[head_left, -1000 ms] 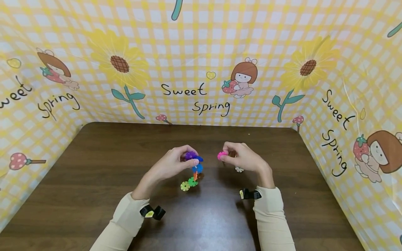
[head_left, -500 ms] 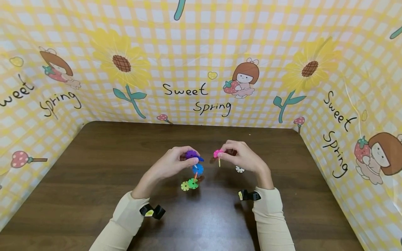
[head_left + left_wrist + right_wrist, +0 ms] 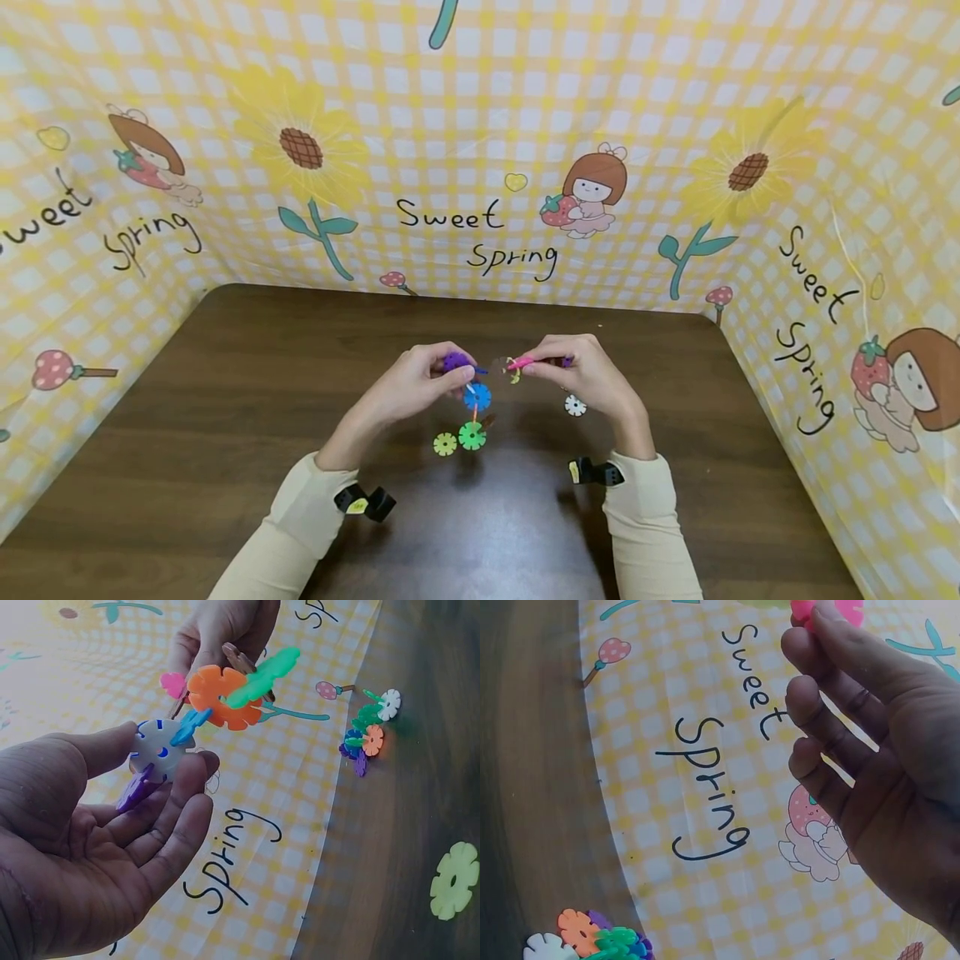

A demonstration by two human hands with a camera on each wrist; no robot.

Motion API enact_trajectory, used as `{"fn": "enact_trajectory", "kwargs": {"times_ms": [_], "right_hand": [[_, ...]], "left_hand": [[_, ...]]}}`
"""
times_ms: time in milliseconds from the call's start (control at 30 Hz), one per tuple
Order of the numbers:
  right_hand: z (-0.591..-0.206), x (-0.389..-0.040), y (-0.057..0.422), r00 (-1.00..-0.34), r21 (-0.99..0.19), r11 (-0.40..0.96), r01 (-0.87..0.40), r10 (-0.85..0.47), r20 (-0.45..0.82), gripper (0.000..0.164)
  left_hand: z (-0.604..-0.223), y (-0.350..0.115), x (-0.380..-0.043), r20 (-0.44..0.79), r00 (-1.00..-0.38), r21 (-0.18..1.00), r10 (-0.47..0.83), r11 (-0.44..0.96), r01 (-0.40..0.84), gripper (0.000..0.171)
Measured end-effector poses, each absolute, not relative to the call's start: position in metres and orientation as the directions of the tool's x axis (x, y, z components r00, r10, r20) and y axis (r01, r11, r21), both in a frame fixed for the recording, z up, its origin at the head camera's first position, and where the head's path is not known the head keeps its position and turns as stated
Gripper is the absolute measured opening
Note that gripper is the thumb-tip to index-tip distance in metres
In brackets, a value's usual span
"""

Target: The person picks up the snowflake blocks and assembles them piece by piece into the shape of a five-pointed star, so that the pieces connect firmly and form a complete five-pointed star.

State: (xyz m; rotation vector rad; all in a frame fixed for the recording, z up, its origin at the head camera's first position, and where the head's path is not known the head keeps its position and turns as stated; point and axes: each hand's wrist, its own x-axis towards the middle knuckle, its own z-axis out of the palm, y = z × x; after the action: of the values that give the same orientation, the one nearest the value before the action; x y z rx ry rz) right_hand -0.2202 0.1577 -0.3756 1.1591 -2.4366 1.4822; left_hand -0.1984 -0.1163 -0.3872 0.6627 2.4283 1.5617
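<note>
My left hand (image 3: 427, 375) pinches a chain of linked snowflake discs by its purple disc (image 3: 454, 361) and white disc (image 3: 161, 750). Below hang a blue disc (image 3: 477, 397), an orange disc (image 3: 210, 694) and a green disc (image 3: 472, 436), with a brown disc (image 3: 238, 658) beside the green. Across from it, my right hand (image 3: 588, 371) pinches a pink disc (image 3: 847, 610), seen edge-on from the head. A yellow disc (image 3: 515, 377) and a brown translucent one (image 3: 501, 364) adjoin the pink disc. A narrow gap separates the two groups.
On the dark wooden table lies a loose yellow-green disc (image 3: 454, 881). Partly behind my right hand is a cluster with a white disc (image 3: 575, 405), plus orange (image 3: 577, 930), green and purple discs. Checked cloth (image 3: 450, 167) walls the back and sides.
The pink disc has turned from face-on to edge-on and come nearer the chain. The hanging chain has swung slightly right, and a gap now shows between its green disc and the yellow-green disc.
</note>
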Motion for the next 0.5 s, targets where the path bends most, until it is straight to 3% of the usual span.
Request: {"fn": "enact_trajectory", "kwargs": {"times_ms": [233,500], "right_hand": [[-0.363,-0.211,0.150,-0.670,-0.680,0.235,-0.695,-0.554,0.493,0.011],[-0.384,-0.223,0.152,-0.689,-0.666,0.267,-0.697,-0.506,0.519,0.014]], "left_hand": [[-0.386,-0.115,-0.197,0.080,-0.897,0.941,0.436,0.265,0.212,0.022],[-0.385,-0.114,-0.195,0.081,-0.900,0.963,0.428,0.200,0.182,0.021]]}}
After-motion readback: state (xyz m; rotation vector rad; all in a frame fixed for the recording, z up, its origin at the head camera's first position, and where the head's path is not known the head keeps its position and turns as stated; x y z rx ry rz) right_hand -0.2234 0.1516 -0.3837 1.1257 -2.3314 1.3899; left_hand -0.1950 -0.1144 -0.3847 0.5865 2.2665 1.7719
